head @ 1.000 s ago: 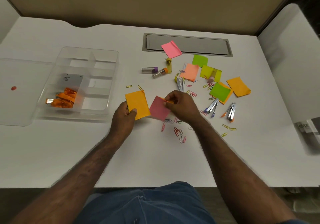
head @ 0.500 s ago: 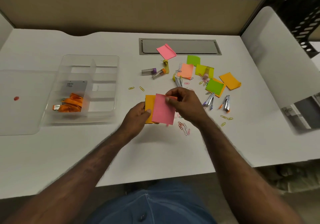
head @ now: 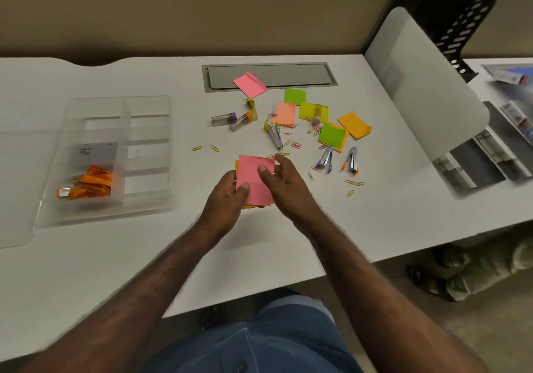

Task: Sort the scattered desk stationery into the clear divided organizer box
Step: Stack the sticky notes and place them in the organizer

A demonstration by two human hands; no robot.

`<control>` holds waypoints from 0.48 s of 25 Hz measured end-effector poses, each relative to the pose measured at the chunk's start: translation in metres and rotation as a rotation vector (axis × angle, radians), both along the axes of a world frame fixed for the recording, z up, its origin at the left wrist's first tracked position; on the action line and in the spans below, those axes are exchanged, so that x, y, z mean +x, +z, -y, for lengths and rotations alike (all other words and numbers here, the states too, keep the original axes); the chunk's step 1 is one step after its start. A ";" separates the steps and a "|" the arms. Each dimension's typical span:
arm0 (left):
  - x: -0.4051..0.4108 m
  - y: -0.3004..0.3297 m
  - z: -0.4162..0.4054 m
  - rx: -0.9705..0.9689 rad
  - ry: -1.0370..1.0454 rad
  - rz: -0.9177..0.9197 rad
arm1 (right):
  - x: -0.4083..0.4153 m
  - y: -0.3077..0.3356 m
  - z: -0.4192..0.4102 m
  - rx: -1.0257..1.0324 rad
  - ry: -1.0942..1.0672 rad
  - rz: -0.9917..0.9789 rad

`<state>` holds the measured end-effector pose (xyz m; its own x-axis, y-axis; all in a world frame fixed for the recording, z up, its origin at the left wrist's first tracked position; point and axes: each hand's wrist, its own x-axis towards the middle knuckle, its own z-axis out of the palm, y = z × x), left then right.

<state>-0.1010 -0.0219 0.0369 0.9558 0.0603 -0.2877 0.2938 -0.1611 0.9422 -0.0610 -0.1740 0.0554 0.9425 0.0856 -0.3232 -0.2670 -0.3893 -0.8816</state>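
My left hand (head: 226,196) grips a small stack of sticky notes, a pink note (head: 253,175) on top of an orange one whose edges barely show. My right hand (head: 284,182) rests its thumb on the pink note's right side, fingers spread. The clear divided organizer box (head: 150,104) stands to the left, holding an orange lanyard (head: 92,182) and a grey card (head: 96,155). More sticky notes lie scattered beyond my hands: pink (head: 249,84), salmon (head: 284,114), green (head: 331,137), orange (head: 354,124). Staple removers (head: 326,159) and several paper clips (head: 354,183) lie to the right.
Two small clear tubes (head: 223,119) with coloured caps lie at the middle back. A grey cable hatch (head: 288,74) is set in the desk near the partition wall. The clear box lid (head: 14,188) lies at far left. A white divider panel (head: 424,84) bounds the right side.
My right hand has laid the pink note over the orange one in my left hand, and its pinch on the corner has loosened to a thumb touch. The view has shifted right.
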 end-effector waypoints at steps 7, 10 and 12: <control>0.045 -0.005 0.044 0.034 0.034 -0.048 | 0.034 -0.004 0.023 0.040 0.031 -0.066; 0.069 -0.010 0.061 0.037 0.056 -0.139 | 0.071 -0.008 0.065 -0.014 0.000 0.031; 0.086 -0.014 0.073 0.061 0.072 -0.167 | 0.104 -0.011 0.100 -0.151 -0.038 0.133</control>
<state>-0.0147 -0.0945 0.0233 0.8875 0.1494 -0.4360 0.4585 -0.1897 0.8682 0.0434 -0.2739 0.0443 0.9792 0.0095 -0.2025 -0.1692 -0.5119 -0.8422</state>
